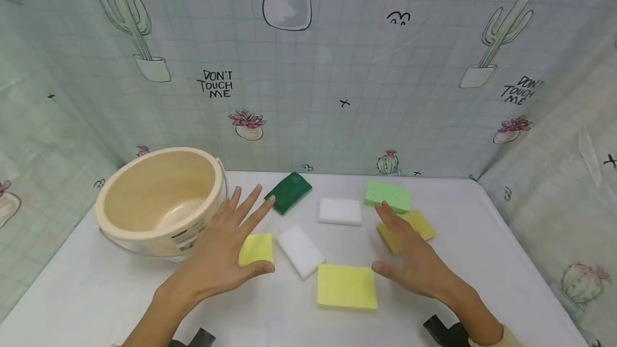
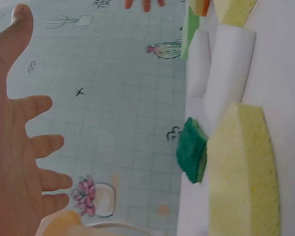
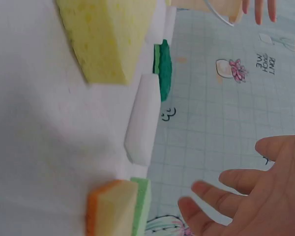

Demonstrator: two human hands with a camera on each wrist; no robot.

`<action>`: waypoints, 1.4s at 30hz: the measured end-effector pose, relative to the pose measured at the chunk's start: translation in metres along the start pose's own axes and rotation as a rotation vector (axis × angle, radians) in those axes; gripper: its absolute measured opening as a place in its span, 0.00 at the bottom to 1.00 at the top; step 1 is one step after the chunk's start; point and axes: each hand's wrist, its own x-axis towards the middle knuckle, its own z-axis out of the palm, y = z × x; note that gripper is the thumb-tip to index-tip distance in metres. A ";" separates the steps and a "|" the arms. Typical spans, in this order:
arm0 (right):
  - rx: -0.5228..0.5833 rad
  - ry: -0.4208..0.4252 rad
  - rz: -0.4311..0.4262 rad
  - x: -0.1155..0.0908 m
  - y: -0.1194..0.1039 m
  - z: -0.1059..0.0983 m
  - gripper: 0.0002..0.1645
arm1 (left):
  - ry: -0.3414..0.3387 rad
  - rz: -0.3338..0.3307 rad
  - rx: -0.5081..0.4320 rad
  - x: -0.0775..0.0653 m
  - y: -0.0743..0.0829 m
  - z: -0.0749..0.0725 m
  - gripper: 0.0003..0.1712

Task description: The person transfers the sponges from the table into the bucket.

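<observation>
My left hand (image 1: 224,250) is held above the table with fingers spread, just right of a cream bucket (image 1: 108,197) and over a yellow sponge (image 1: 257,249). Over a yellow sponge with an orange side (image 3: 110,209) hovers my right hand (image 1: 409,256), fingers extended and holding nothing. Between the hands lie a larger yellow sponge (image 1: 347,287) and a tilted white sponge (image 1: 301,250). Farther back are another white sponge (image 1: 339,211), a dark green scouring sponge (image 1: 289,193) and a light green sponge (image 1: 388,195). Neither hand visibly grips anything.
The white table (image 1: 270,323) meets a curtain (image 1: 308,79) printed with cacti at its back edge, and similar sheeting hangs along both sides. The bucket's thin handle (image 1: 224,175) hangs down its side. Black straps (image 1: 445,331) sit at both wrists.
</observation>
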 end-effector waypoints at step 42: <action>0.702 -0.260 -0.077 -0.030 0.036 0.056 0.52 | 0.572 -0.508 -0.376 -0.086 -0.107 -0.040 0.41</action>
